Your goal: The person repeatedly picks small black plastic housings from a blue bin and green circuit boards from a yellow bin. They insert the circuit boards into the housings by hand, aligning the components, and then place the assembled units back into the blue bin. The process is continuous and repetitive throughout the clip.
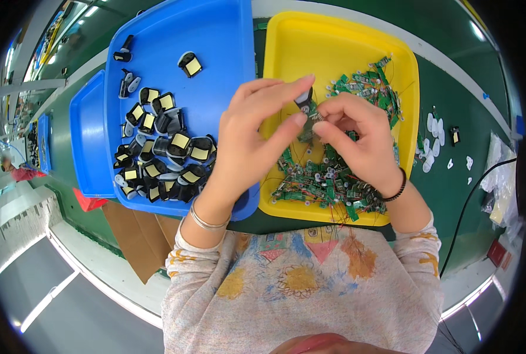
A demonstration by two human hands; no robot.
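Over the left part of the yellow tray [413, 177], my two hands meet. My left hand [254, 127] has its thumb and fingers closed on a small black plastic housing [303, 100]. Close against the housing, my right hand [357, 127] pinches a small green circuit board [311, 114], partly hidden by the fingertips. Beneath the hands lie many loose green circuit boards [310, 190] with thin red and black wires, heaped along the tray's near and right sides.
To the left, a blue tray [216, 35] holds many black housings [180, 140] with pale yellow pads. Another blue tray [86, 141] stands beyond it. White oval pieces [433, 127], a black housing [455, 135], clear plastic bags [496, 171] and a black cable [472, 192] are at right.
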